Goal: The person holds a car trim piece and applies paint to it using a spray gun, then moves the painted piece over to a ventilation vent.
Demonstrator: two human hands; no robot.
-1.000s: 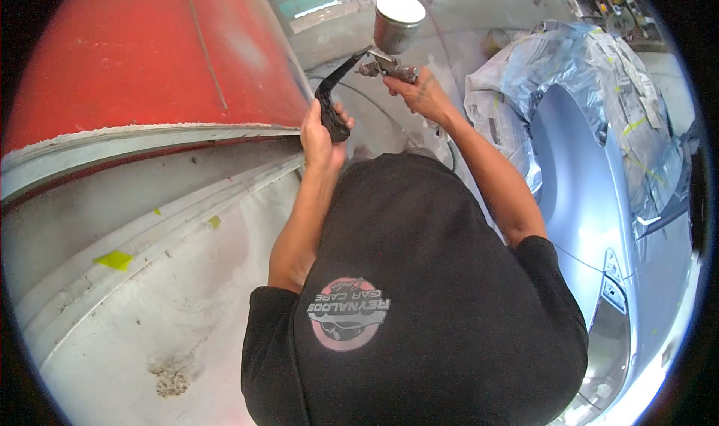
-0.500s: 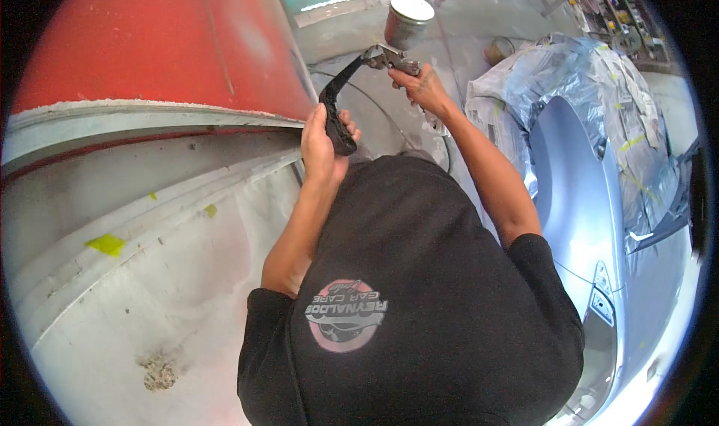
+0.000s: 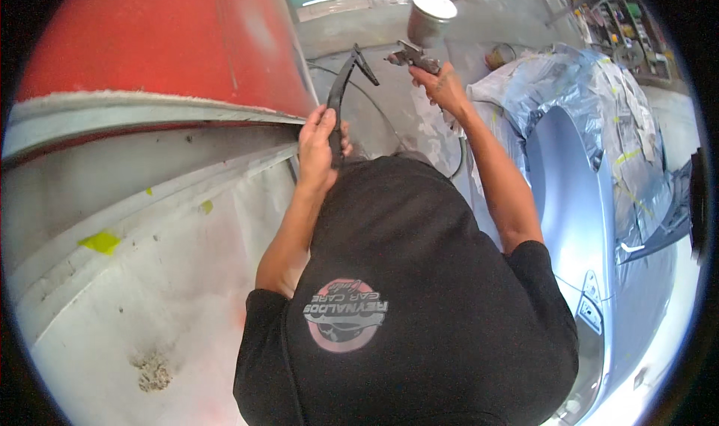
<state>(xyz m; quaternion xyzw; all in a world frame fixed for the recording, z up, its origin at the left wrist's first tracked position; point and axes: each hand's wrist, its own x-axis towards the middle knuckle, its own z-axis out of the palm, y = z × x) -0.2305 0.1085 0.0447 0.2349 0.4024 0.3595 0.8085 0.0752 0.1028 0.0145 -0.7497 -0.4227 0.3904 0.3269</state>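
Note:
My left hand (image 3: 316, 147) is wrapped around the lower end of a curved black plastic trim piece (image 3: 341, 89). The piece stands roughly upright, and its bent, hooked tip points away from me. On the right, my right hand (image 3: 442, 89) grips a metal paint spray gun (image 3: 412, 56) by its handle. A cup with a white lid (image 3: 433, 18) sits on top of the gun. The nozzle faces left toward the trim piece, with a gap between them. Whether the trigger is pulled cannot be made out.
A red panel (image 3: 165, 37) with a pale lower edge rises close on my left, above a whitish surface with yellow-green tape (image 3: 100, 242). To the right stands a blue car body panel (image 3: 558, 171) beside plastic and paper masking (image 3: 592, 81). A hose (image 3: 378, 105) crosses the floor ahead.
The trim piece has turned in my left hand, its hooked tip now swung to the right. My right hand and the spray gun have moved right, away from it.

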